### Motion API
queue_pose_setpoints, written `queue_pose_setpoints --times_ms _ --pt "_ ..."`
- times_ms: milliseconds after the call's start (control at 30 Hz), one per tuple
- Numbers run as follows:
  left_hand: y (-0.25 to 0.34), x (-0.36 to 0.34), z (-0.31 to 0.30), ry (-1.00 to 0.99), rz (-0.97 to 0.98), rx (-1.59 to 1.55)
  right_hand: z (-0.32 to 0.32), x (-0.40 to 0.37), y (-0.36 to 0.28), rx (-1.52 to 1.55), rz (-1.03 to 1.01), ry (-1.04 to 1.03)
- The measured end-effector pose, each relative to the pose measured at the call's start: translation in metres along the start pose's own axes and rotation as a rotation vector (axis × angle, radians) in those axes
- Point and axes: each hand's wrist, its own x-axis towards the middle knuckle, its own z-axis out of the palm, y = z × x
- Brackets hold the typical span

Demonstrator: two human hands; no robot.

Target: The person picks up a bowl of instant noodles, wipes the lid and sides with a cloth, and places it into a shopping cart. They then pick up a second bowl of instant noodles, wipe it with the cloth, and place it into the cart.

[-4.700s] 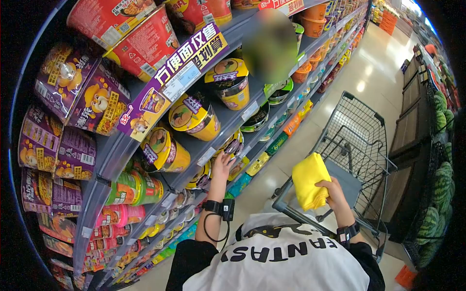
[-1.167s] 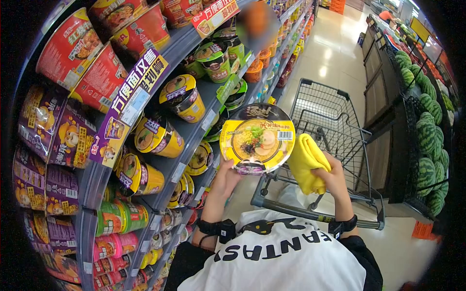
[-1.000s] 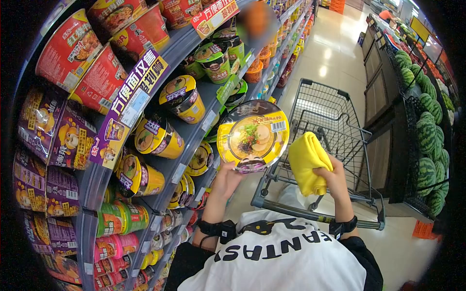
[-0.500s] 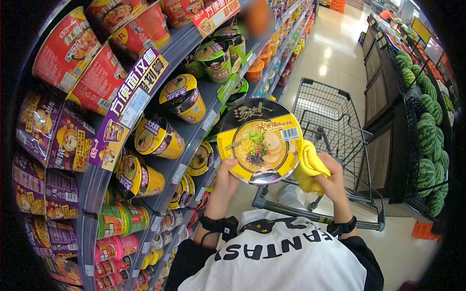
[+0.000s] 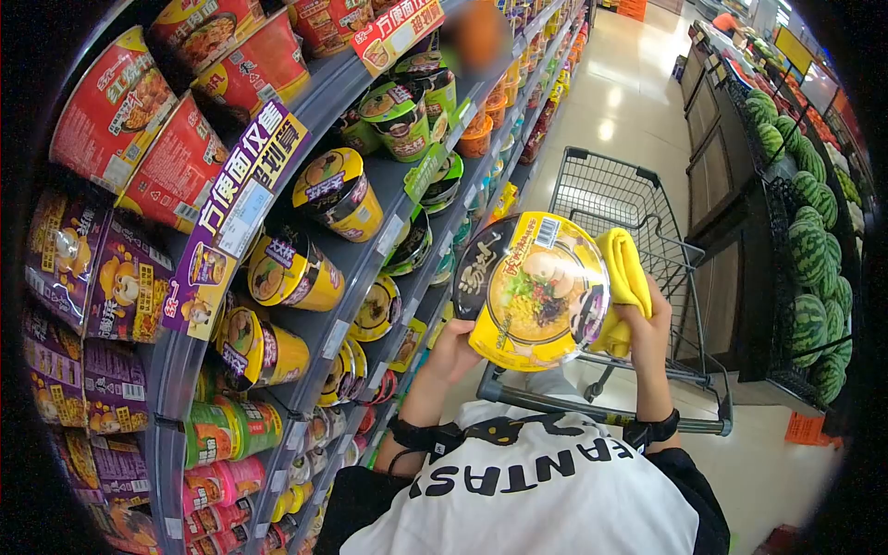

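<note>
A round black-and-yellow instant noodle bowl [image 5: 536,289] is held up in front of my chest, its printed lid facing me and turned so the black part is at the left. My left hand [image 5: 450,351] grips its lower left edge. On the right side, my right hand [image 5: 650,324] is closed around a folded yellow cloth [image 5: 626,287], which lies against the bowl's right edge. Most of the fingers of both hands are hidden behind what they hold.
Shelves [image 5: 375,250] of noodle cups and bowls rise on the left. A wire shopping cart [image 5: 620,185] stands just ahead, its handle close to my body. Watermelons [image 5: 809,250] fill a dark stand on the right. A person [image 5: 726,22] is far off at the top right.
The bowl has rotated anticlockwise and shifted slightly right and down. Both hands have moved a little to the right with the bowl and cloth.
</note>
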Motion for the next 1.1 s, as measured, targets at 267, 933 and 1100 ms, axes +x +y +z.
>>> queue_pose_setpoints --times_ms 267,933,1100 --pt "0.008 -0.018 0.007 -0.045 0.147 0.59 0.0 -0.003 0.001 0.062 0.064 -0.015" --pt "-0.007 0.004 0.012 0.069 0.279 0.16 -0.003 -0.011 0.003 0.031 0.037 -0.044" --pt "-0.006 0.008 0.032 0.052 0.279 0.05 -0.006 -0.012 0.006 0.048 0.039 -0.051"
